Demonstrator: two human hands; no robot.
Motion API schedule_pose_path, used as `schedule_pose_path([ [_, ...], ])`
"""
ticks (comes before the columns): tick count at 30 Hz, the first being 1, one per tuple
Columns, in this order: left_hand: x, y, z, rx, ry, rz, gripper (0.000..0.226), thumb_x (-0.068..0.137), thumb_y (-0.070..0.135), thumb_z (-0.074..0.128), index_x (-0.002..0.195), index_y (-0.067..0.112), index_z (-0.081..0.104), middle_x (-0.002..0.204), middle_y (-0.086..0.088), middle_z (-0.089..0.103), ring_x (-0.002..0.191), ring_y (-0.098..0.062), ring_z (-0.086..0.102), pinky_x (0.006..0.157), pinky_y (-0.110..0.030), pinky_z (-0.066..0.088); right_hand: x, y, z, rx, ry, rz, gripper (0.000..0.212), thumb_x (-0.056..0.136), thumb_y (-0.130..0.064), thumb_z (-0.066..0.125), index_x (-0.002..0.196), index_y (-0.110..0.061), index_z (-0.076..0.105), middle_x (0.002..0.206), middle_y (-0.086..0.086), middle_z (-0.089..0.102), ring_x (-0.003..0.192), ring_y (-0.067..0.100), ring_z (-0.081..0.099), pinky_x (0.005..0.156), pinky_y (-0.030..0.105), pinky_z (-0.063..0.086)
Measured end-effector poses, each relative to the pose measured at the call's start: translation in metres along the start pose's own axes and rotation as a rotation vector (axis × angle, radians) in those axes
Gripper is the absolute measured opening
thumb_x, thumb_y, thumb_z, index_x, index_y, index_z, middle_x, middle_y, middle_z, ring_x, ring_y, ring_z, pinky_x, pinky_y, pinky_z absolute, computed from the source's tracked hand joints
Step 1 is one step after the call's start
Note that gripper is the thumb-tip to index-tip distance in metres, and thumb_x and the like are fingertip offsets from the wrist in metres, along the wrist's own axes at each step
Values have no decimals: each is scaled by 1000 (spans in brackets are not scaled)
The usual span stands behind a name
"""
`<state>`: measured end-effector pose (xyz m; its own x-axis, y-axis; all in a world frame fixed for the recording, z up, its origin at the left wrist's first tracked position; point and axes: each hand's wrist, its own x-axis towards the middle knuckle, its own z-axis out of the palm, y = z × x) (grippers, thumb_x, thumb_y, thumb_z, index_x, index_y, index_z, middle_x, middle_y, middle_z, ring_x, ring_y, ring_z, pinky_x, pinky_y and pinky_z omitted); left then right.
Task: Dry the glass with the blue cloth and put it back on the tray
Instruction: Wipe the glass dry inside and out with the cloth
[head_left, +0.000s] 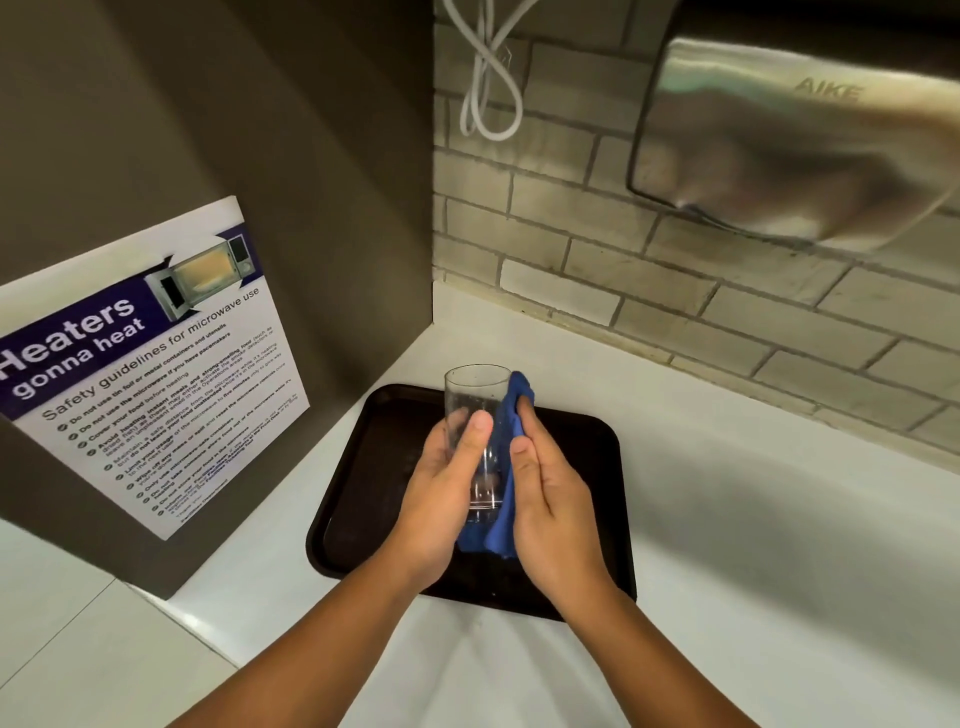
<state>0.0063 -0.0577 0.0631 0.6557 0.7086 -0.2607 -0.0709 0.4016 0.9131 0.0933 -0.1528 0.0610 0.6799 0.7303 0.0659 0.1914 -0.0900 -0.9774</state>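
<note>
- Head view, nearest first: two bare forearms reach in from the bottom edge and meet above the middle of the dark tray (353, 499), so I judge any drip or slip would land on the tray rather than the white desk (753, 519).
- The left hand (441, 499) holds the glass (475, 410) upright and lifted off the tray, mouth up. Its fingers are curled round the lower half from the left, with the thumb laid across the front, closed on the glass rather than spread.
- The right hand (550, 499) presses the blue cloth (506, 467) against the right side of the glass. Its fingers (524, 410) lie close together and nearly straight, flat on the cloth. I would call that a wiping hold, not a pinch.
- The cloth runs from near the rim down past the base, where a loose end hangs below the hands. It covers the outside only; I cannot tell whether the inside has been wiped.
- Small drops seem to show on the clear wall, so drying looks unfinished and the return to the tray is not yet done.
- Farther back: a microwave safety poster (156, 374) leans on the left panel, and a steel hand dryer (800, 140) and a looped white cable (491, 73) hang on the brick wall.
</note>
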Motion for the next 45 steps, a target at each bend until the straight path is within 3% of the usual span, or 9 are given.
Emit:
schedule_pose_path([
  [4,0,3,0,4,-37,-32,71,89,53,84,153,32,61,137,-2,82,124,-22,81,106,-43,63,7,-2,-7,85,7,66,37,118,-26,41,146,-42,59,124,-18,79,118,4,75,97,24,62],
  [9,-1,8,-6,-20,9,-59,52,105,60,64,146,28,70,132,-9,84,123,-28,81,105,-46,63,-10,-6,-8,-19,-13,-7,42,112,-40,42,153,-49,44,118,-53,66,115,-21,64,87,-1,50],
  [16,-6,10,0,-93,-18,-55,52,112,59,51,149,28,70,137,-10,82,128,-28,78,98,-39,64,-15,-11,-7,-33,-40,-52,48,118,-28,39,163,-45,34,123,-48,67,122,-7,68,91,9,56],
  [24,-6,12,2,-103,-77,-11,89,72,72,91,147,28,69,136,-9,82,128,-28,79,106,-43,62,-3,-23,-12,-13,6,-10,43,118,-22,41,158,-28,53,132,-15,76,120,3,73,107,36,60],
  [29,-3,13,-2,-92,-16,-3,57,89,57,81,140,32,74,129,-4,86,122,-26,82,97,-40,63,-12,-28,-14,-112,-31,-86,53,111,-40,42,164,-37,40,129,-30,70,116,-7,69,87,10,58],
  [32,-5,10,-1,-109,1,-14,59,90,56,79,141,26,72,127,-8,86,117,-24,83,90,-34,67,-4,-21,-15,-100,-17,-14,49,117,-21,43,163,-36,43,129,-4,73,106,5,74,82,18,62],
  [38,0,6,0,-8,48,-30,52,104,65,62,141,30,69,123,-5,86,113,-23,84,93,-38,67,-12,-17,-12,-134,5,-20,56,115,-15,44,162,-44,39,135,-11,71,114,3,73,88,20,64],
  [42,4,10,5,31,38,9,90,69,85,83,136,28,66,115,1,87,106,-17,86,82,-31,67,1,-19,-14,-44,28,66,47,116,-8,41,158,-27,54,130,-3,77,115,10,76,103,39,62],
  [45,11,9,8,44,37,18,109,51,82,96,139,26,61,120,-2,86,106,-19,86,80,-30,68,-1,-22,-14,-62,54,29,50,116,-13,43,159,-35,49,131,-19,74,117,1,73,100,26,62],
])
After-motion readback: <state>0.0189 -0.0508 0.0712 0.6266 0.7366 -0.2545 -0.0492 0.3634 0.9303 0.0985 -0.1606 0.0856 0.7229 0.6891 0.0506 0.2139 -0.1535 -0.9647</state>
